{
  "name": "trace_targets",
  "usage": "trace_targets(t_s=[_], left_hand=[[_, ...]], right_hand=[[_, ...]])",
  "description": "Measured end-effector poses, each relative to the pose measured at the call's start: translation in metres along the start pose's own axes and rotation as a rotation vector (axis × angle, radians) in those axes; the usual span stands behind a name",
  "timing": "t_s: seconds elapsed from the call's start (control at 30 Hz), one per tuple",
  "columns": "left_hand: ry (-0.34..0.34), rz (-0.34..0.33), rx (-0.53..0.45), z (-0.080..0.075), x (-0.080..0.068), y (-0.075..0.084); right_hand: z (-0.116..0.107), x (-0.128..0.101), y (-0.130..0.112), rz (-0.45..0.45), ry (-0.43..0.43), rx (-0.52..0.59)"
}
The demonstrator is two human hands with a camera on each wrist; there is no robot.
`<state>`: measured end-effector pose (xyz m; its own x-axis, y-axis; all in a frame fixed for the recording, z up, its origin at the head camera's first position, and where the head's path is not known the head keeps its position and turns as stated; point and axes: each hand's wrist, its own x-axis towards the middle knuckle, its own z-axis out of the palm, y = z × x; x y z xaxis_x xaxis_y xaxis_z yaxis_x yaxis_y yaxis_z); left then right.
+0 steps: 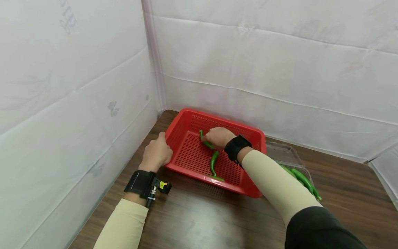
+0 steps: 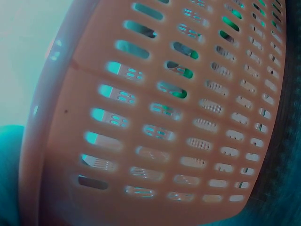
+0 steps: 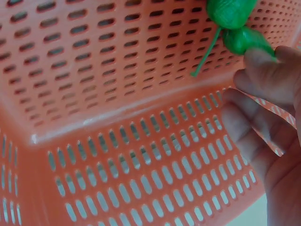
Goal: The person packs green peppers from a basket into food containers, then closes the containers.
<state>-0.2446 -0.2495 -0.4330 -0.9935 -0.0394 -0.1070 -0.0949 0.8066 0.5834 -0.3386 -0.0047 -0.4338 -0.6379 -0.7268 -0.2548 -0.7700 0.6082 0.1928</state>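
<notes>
A red perforated plastic basket (image 1: 188,172) stands on the table. My left hand (image 1: 156,152) grips its left rim; the left wrist view shows the basket's slotted outer wall (image 2: 141,155). Inside the basket, my right hand (image 1: 219,136) pinches a green chili pepper (image 1: 207,144) low over the floor, fingers curled. From the right wrist, that pepper (image 3: 247,40) meets the fingertips, and a second green pepper (image 3: 230,10) is right beside it. A curved chili pepper (image 1: 213,162) lies on the basket floor, with more green (image 1: 218,178) near the front wall.
Right of the basket sits a clear plastic container (image 1: 286,152), with several green chili peppers (image 1: 303,180) at its near part, partly hidden by the right sleeve. White sheeted walls (image 1: 273,69) close in the wooden table (image 1: 199,221) at the back and left.
</notes>
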Motion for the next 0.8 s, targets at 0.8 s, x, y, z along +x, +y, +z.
trace_targets(t_s=[0.8], left_hand=[[-0.001,0.025,0.022,0.003,-0.001,0.006]], right_hand=[[0.017,-0.01,-0.009,-0.039,0.059,0.034]])
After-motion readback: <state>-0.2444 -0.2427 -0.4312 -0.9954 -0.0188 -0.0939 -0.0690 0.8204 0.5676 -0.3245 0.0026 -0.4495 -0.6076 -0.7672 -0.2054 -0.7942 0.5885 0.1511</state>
